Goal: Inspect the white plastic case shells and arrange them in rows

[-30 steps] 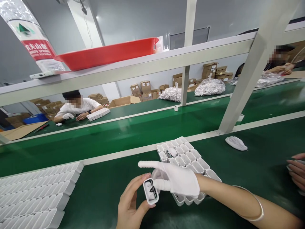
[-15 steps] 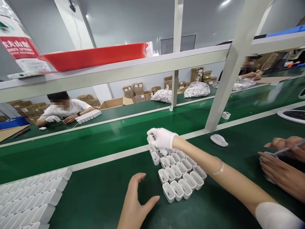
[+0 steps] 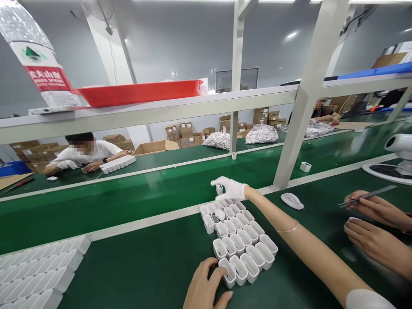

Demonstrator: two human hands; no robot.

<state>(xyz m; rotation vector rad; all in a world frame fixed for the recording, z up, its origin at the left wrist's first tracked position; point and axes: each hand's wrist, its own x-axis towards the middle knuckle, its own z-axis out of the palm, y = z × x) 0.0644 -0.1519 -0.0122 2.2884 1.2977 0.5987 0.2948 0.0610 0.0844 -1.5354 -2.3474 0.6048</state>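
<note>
A cluster of open white cases point(image 3: 240, 238) stands in rows on the green work surface point(image 3: 144, 266). My bare left hand point(image 3: 206, 288) is at the bottom, with fingers curled round the nearest corner case point(image 3: 228, 271) and the thumb below it. My right hand point(image 3: 231, 189), in a white glove, reaches over the far end of the cluster. It pinches a small white case point(image 3: 219, 188) just above the rows, with the index finger sticking out to the left.
A co-worker's two bare hands point(image 3: 375, 227) work at the right with tweezers point(image 3: 370, 195). A crumpled white glove point(image 3: 292, 201) lies by the slanted frame post point(image 3: 296, 116). More white cases point(image 3: 35, 274) fill the bottom left. A white fan base point(image 3: 397, 161) stands far right.
My left hand let go of the case it held, then moved right onto the front corner case. My gloved right hand reached to the cluster's far end and holds a case there.
</note>
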